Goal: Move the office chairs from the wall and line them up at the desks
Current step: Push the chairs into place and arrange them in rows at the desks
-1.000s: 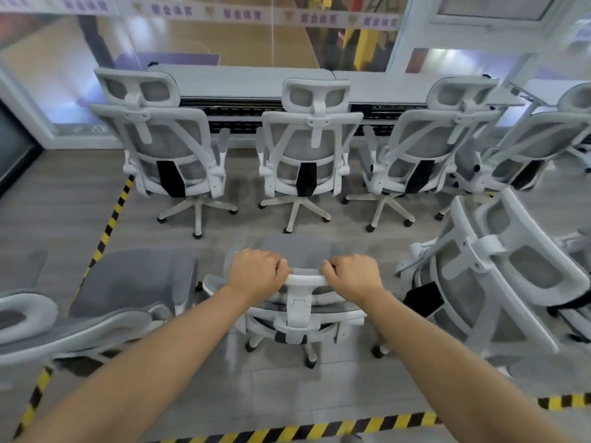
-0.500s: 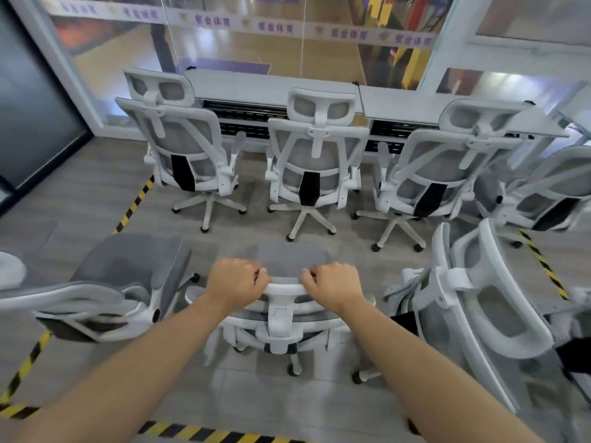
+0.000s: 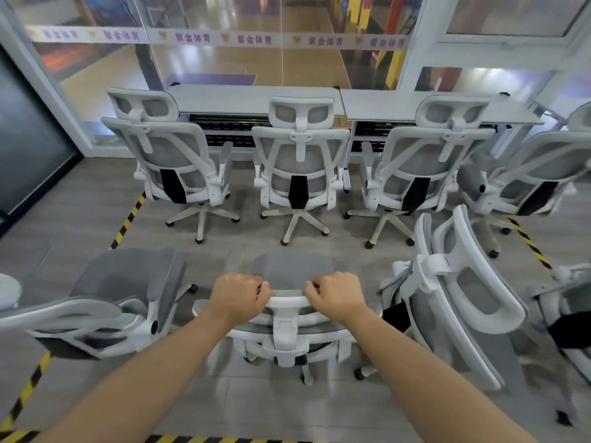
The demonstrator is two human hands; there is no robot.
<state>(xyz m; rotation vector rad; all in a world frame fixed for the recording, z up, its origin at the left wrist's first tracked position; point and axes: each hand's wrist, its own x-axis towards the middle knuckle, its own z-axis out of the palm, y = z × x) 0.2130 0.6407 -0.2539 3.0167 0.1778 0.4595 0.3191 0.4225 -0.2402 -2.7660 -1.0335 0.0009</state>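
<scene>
We gripped the chair's (image 3: 287,334) headrest with both hands: left hand (image 3: 236,295) curled over its left end, right hand (image 3: 336,295) over its right. The chair stood on the floor (image 3: 80,215) behind three chairs (image 3: 299,174) lined up at the tabletop (image 3: 256,99), with other chairs close on either side.
</scene>
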